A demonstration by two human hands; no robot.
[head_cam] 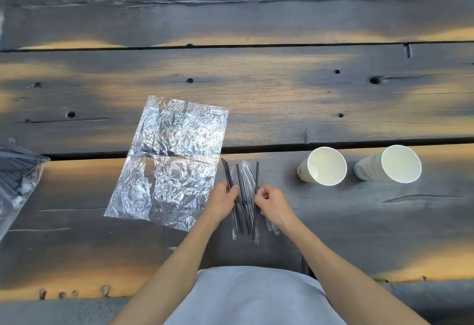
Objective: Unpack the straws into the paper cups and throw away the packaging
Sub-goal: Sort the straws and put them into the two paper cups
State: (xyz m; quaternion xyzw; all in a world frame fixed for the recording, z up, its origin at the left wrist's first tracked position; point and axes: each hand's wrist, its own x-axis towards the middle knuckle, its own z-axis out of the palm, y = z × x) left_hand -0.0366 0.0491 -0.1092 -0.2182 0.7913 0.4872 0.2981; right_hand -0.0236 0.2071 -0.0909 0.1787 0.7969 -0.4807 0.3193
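Head view. Both paper cups, one (pixel 323 166) at right of centre and the other (pixel 392 163) further right, stand empty on the wooden table (pixel 256 88); no straw is in either.

Black straws (pixel 242 196), several of them in thin clear sleeves, lie bunched at lower centre between the hands. Left hand (pixel 222 200): fingers curled and pinched onto the left side of the bunch. Right hand (pixel 272 202): fingertips together on one straw at the bunch's right edge.

A flattened clear bag (pixel 169 163) lies left of the straws, not discarded. A second bag of straws (pixel 18 176) sits at the left edge.

Judgement: early stage. Unwrapping, cup filling and disposal all remain.
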